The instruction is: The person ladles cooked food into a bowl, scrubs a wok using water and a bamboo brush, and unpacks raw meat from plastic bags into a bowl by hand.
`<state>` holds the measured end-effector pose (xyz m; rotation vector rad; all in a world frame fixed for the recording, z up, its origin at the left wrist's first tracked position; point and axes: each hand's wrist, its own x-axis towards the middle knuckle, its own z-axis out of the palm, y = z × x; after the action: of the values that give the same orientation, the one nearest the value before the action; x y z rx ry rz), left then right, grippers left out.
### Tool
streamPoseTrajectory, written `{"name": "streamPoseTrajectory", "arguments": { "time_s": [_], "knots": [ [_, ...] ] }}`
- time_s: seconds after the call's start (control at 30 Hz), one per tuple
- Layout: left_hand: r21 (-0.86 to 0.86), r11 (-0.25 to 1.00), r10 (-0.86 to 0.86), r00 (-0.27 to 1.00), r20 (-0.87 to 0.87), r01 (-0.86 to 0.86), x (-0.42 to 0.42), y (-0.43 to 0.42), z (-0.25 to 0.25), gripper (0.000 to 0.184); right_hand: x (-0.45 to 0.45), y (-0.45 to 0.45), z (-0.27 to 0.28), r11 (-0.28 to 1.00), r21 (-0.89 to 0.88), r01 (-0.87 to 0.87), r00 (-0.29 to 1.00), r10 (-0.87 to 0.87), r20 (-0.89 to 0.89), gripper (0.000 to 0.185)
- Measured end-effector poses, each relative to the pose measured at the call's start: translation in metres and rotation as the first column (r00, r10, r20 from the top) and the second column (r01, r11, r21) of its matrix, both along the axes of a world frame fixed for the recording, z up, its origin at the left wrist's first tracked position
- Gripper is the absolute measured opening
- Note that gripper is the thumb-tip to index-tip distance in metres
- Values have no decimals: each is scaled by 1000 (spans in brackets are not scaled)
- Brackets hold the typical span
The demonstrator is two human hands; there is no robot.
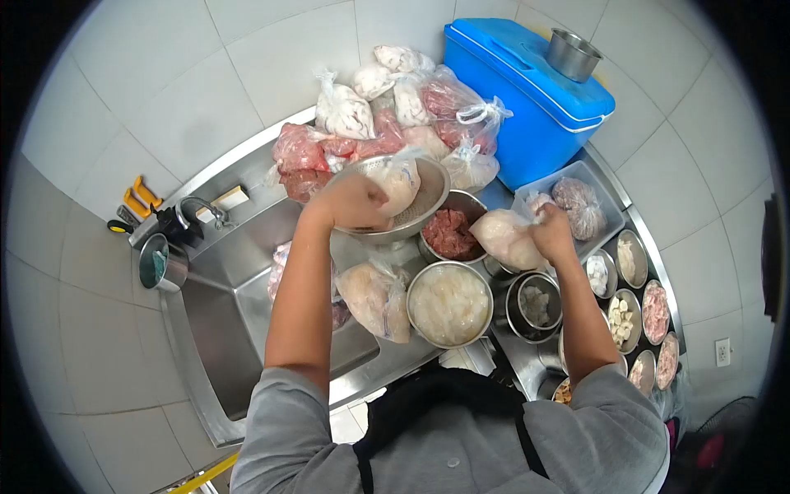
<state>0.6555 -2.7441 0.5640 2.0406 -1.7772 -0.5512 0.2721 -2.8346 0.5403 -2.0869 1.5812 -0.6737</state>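
My right hand point(553, 234) grips the neck of a clear plastic bag of pale meat point(506, 238), which hangs to the left of the fist beside a translucent plastic tub. Over the rim of a metal colander point(434, 191) is my left hand point(355, 203), its fingers bent and somewhat smeared. Another bag of pale meat point(401, 184) sits in the colander right beside these fingers; whether they touch it I cannot tell. Below the colander rests a third bag of pale meat point(372, 298). A round pot of pale pieces in liquid point(449, 305) stands next to it.
Behind are several bagged meats point(346, 111) and a blue cooler point(514, 99) with a metal pot point(573, 55) on its lid. A steel sink point(218, 329) lies left. The plastic tub point(611, 206) and several bowls, including one of ground meat point(450, 234), stand right.
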Motion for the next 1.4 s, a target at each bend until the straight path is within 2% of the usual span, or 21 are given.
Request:
{"name": "streamPoseTrajectory", "arguments": {
  "time_s": [0.1, 0.23, 0.3, 0.4, 0.43, 0.47, 0.57, 0.63, 0.7, 0.73, 0.83, 0.97, 1.03, 1.07, 1.1, 1.17, 1.23, 1.3, 1.33, 1.37, 1.4],
  "knots": [
    [-84, 992, 109, 981, 162, -97, 1, -43, -88, 91, -22, -12, -15, 996, 36, -82, 969, 89, -232, 36],
    [65, 947, 298, 936, 189, -315, -34, -50, -58, 77, -42, -21, -34, 988, 154, -26, 969, 63, -238, 40],
    [27, 946, 311, 931, 188, -322, -31, -50, -64, 60, -37, -17, -35, 998, 47, -49, 980, 57, -189, 40],
    [-166, 930, 328, 944, -17, -326, 5, -55, -73, 57, -3, -10, -10, 986, -76, -150, 987, 154, 54, 40],
    [-90, 958, 172, 793, -584, -274, 18, -41, -63, 59, 17, -8, 4, 968, -99, -231, 939, 249, 239, 41],
    [-71, 940, 192, 688, -700, -334, 15, -37, -70, 54, 26, -6, 11, 963, -81, -256, 926, 268, 265, 40],
    [-96, 923, 123, 523, -844, -371, 5, -23, -34, 44, 92, 1, 52, 903, -30, -428, 834, 407, 373, 42],
    [-133, 923, 44, 441, -896, -362, 4, -17, -28, 39, 136, 0, 62, 794, -309, -524, 756, 601, 260, 45],
    [-137, 934, 80, 565, -821, -330, 7, -14, -18, 30, 176, -15, 21, 799, -363, -480, 804, 566, 183, 47],
    [-344, 877, 264, 934, -240, -336, -13, 4, 9, 30, 194, -16, -1, 794, -425, -435, 844, 524, 113, 49],
    [-398, 858, 244, 940, -239, -324, -6, -2, -23, 36, 197, -13, -27, 756, -241, -608, 792, 600, -114, 46],
    [-350, 882, 245, 942, -231, -316, -3, -16, -63, 39, 204, -2, -38, 766, -298, -570, 787, 613, 70, 41],
    [-198, 942, 293, 952, 93, -271, -21, -19, -42, 43, 210, -11, -22, 726, 64, -685, 729, 683, 54, 38],
    [-42, 932, 363, 922, 136, -360, -41, -26, -28, 49, 213, -25, -29, 768, -10, -641, 768, 640, -19, 30],
    [-43, 932, 363, 922, 136, -360, -44, -29, -32, 49, 211, -20, -29, 768, -10, -641, 768, 641, -18, 30],
    [-28, 930, 367, 922, 127, -366, -50, -37, -35, 54, 200, -13, -26, 914, -292, -281, 940, 324, 110, 25],
    [-99, 919, 391, 914, 109, -381, -43, -46, -55, 53, 190, -16, -16, 892, -362, -271, 938, 330, 111, 28],
    [-159, 908, 405, 910, 91, -388, -33, -54, -74, 51, 168, -18, -8, 937, -38, -346, 888, 314, -335, 34],
    [-207, 892, 405, 914, -26, -401, -17, -58, -76, 51, 165, -20, -12, 940, -33, -340, 890, 310, -334, 34],
    [-249, 873, 396, 907, -142, -420, -4, -59, -74, 51, 164, -24, -19, 882, 373, -288, 958, 263, 119, 34],
    [-275, 859, 400, 901, -168, -432, 7, -56, -63, 51, 164, -27, -23, 628, 685, -369, 875, -12, 483, 34]
  ]
}}
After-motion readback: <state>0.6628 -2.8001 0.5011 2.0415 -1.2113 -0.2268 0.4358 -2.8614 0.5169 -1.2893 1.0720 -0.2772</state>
